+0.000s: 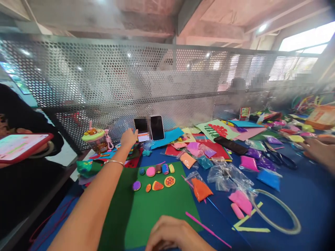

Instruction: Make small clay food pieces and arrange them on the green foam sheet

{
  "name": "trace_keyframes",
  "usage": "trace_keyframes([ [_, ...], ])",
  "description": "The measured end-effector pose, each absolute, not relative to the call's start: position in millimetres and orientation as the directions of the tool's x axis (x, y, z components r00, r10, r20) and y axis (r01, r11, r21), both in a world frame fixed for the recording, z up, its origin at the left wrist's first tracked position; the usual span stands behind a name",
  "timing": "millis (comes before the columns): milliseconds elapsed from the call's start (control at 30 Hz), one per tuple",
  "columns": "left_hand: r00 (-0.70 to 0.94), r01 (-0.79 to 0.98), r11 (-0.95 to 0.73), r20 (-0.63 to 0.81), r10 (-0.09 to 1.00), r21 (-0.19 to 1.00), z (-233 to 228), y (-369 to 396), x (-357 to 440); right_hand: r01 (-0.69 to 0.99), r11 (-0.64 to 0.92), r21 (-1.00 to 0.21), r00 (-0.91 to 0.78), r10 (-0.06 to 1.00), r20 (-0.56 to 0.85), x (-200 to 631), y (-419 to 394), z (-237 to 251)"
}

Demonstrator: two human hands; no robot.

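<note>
My left hand (129,137) is stretched far forward, its fingertips at the left edge of a dark-screened phone (143,135) propped upright; its finger posture is largely hidden. A second phone (157,127) leans beside it on the right. My right hand (175,233) rests at the near edge of a green sheet (154,212), fingers together and curled down; anything under them is hidden. On the sheet sit several small clay pieces, among them a round pizza (170,181), a pizza slice (157,185), a pink disc (150,171) and a purple disc (136,185).
Clay bags, including an orange one (201,190), crowd the right. A clear ring (297,226), a pink stick (208,229) and a lidded cup (95,139) lie about. Another person's hand (320,153) is at right; a person at left holds a red-cased phone (26,148). Perforated metal fence (110,76) stands behind.
</note>
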State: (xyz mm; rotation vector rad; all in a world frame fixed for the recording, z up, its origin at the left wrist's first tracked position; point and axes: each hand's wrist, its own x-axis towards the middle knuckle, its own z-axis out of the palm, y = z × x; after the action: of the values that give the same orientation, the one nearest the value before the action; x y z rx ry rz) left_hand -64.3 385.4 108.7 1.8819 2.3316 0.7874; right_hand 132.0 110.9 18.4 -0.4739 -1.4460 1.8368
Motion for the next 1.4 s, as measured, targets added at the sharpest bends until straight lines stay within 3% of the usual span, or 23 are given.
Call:
trace_keyframes([
  [200,0.073,0.864,-0.261,0.405,0.911,0.431,130.9,272.9,-27.3,-0.445,-0.365,-0.818,-0.583,0.811,-0.044,138.1,104.2,47.5],
  [267,0.349,0.744,-0.503,0.385,0.854,0.440,124.0,208.3,-16.2,-0.443,-0.398,-0.803,-0.555,0.825,-0.103,140.7,100.9,58.6],
  [367,0.604,0.606,-0.663,0.288,0.743,0.439,102.6,118.4,-13.3,-0.336,-0.319,-0.886,-0.603,0.796,-0.058,142.6,95.9,61.6],
  [433,0.668,0.545,-0.748,0.342,0.660,0.380,87.9,77.5,-18.7,-0.186,-0.189,-0.964,-0.705,0.709,-0.003,143.1,92.8,56.1],
  [500,0.646,0.605,-0.734,0.347,0.680,0.310,77.2,54.1,-25.2,-0.025,-0.034,-0.999,-0.796,0.605,0.000,144.6,89.6,50.9],
  [567,0.608,0.676,-0.692,0.339,0.718,0.254,70.9,43.4,-29.9,0.076,0.117,-0.990,-0.825,0.566,0.004,147.8,86.9,50.2],
  [733,0.486,0.762,-0.579,0.335,0.807,0.290,67.3,41.2,-34.3,0.229,0.373,-0.899,-0.789,0.613,0.053,156.8,84.0,62.3],
  [867,0.321,0.762,-0.469,0.368,0.872,0.446,73.8,47.6,-34.0,0.119,0.302,-0.946,-0.831,0.552,0.072,157.5,86.5,62.9],
  [1033,0.148,0.715,-0.375,0.396,0.906,0.591,85.9,51.3,-33.3,0.084,0.235,-0.968,-0.770,0.632,0.086,155.7,88.5,55.3],
  [1233,0.156,0.717,-0.368,0.378,0.913,0.592,88.6,41.4,-36.0,0.181,0.439,-0.880,-0.771,0.619,0.150,156.4,85.2,62.0],
  [1400,0.124,0.728,-0.354,0.394,0.911,0.588,91.6,39.7,-39.7,0.168,0.409,-0.897,-0.733,0.660,0.163,155.2,84.6,60.8],
])
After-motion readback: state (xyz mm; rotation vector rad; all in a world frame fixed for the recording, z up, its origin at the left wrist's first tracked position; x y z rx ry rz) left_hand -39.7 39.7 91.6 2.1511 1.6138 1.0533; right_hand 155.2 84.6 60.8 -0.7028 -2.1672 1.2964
